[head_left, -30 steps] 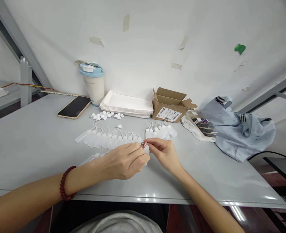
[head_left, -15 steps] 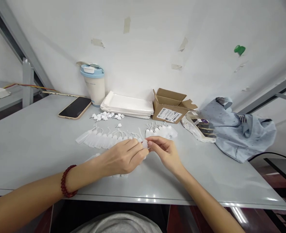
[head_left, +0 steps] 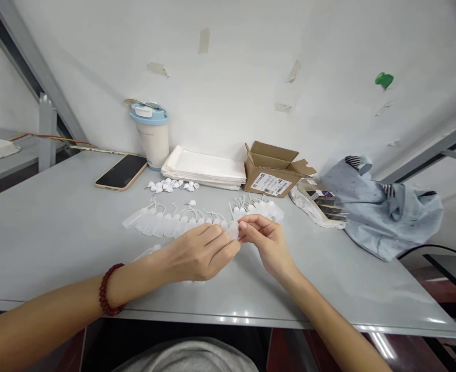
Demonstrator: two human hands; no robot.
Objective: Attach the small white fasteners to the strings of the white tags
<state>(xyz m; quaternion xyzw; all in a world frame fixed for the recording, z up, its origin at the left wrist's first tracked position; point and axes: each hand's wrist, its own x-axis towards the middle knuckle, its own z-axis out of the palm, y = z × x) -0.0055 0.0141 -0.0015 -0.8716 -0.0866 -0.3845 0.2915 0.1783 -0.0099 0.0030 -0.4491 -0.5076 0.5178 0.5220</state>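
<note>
A small translucent white plastic piece (head_left: 233, 230), like a little flat bottle, is held between my two hands over the table. My left hand (head_left: 202, 253) is closed, pinching its lower left side. On its right side the thumb and fingertips of my right hand (head_left: 268, 243) press together. My fingers hide part of the piece. Just behind my left hand lies a row of similar pieces (head_left: 160, 223) with thin curled white tails. Another bunch of them (head_left: 264, 209) sits behind my right hand. Small white caps (head_left: 168, 184) with thin pins are heaped farther back.
On the grey table (head_left: 328, 279) are a phone (head_left: 122, 172), a lidded cup (head_left: 153, 142), stacked white envelopes (head_left: 206, 168) and an open cardboard box (head_left: 270, 178). To the right lie a clear packet (head_left: 320, 204) and a light blue cloth (head_left: 390, 217).
The view has shifted slightly. Both hands stay together at the white piece, and more of the piece now shows between the fingers.
</note>
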